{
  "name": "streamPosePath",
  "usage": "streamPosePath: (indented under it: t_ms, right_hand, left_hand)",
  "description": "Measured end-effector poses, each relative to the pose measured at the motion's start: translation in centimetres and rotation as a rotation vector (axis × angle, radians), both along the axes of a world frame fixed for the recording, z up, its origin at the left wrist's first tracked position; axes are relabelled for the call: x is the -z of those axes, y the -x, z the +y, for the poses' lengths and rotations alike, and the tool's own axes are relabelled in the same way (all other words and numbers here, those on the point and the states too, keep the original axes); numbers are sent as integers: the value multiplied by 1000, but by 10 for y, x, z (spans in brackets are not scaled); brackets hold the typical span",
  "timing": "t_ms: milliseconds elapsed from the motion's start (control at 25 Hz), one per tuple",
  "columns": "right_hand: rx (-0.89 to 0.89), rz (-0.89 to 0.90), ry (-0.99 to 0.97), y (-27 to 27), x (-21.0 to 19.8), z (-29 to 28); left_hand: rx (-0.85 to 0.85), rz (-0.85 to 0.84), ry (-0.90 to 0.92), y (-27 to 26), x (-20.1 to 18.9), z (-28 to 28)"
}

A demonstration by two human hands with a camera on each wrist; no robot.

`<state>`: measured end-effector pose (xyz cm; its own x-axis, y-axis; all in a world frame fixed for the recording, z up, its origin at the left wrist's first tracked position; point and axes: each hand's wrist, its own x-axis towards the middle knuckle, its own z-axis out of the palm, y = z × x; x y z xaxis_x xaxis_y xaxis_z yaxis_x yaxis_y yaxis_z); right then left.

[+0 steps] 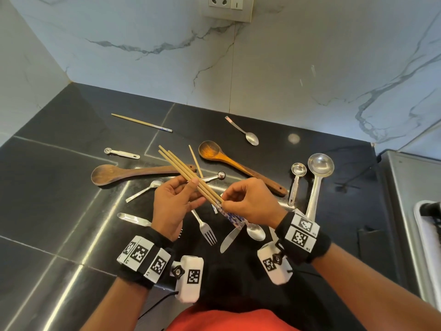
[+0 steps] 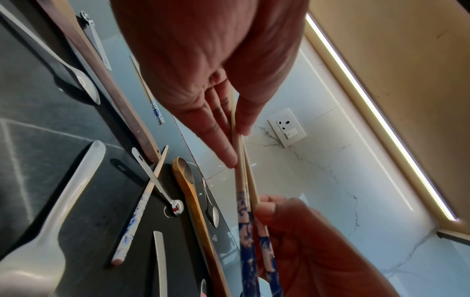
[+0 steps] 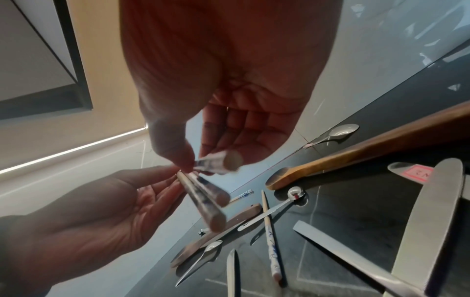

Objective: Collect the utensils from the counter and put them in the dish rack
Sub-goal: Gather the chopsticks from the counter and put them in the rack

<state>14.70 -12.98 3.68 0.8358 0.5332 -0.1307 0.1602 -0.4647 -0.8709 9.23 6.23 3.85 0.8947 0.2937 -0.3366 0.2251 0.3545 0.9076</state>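
Three wooden chopsticks (image 1: 188,175) with blue-and-white patterned ends are bundled above the black counter (image 1: 71,130). My left hand (image 1: 195,191) holds them near the middle, thumb on top and fingers beneath. My right hand (image 1: 224,204) pinches their patterned ends. The left wrist view shows the left thumb and fingers (image 2: 229,156) closed on the chopsticks (image 2: 244,180). In the right wrist view the right hand (image 3: 203,162) pinches one end of the chopsticks (image 3: 203,197). Another chopstick (image 1: 140,123) lies at the back of the counter, and one (image 1: 195,161) lies under the bundle.
Scattered on the counter are two wooden spoons (image 1: 133,174) (image 1: 238,166), a teaspoon (image 1: 243,131), measuring spoons (image 1: 121,152) (image 1: 297,180), a large steel scoop (image 1: 318,177), a fork (image 1: 206,228) and a knife (image 1: 229,238). A steel surface (image 1: 405,199) with a white-rimmed object (image 1: 427,235) is at the right edge.
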Motion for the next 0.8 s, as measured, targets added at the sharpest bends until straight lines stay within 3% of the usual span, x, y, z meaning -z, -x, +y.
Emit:
streamPosePath:
  t_ms: [280,480,800]
  right_hand:
    - [-78,-28,52,12,5,11]
    - [-110,211,-107,29,9,22]
    - [-84,449,-187,39,14,53]
  left_hand:
    - [-72,-2,-56,14,1,12]
    - [-128,-24,-71,22,5,27]
    - [-157,-88,8,35,17,38]
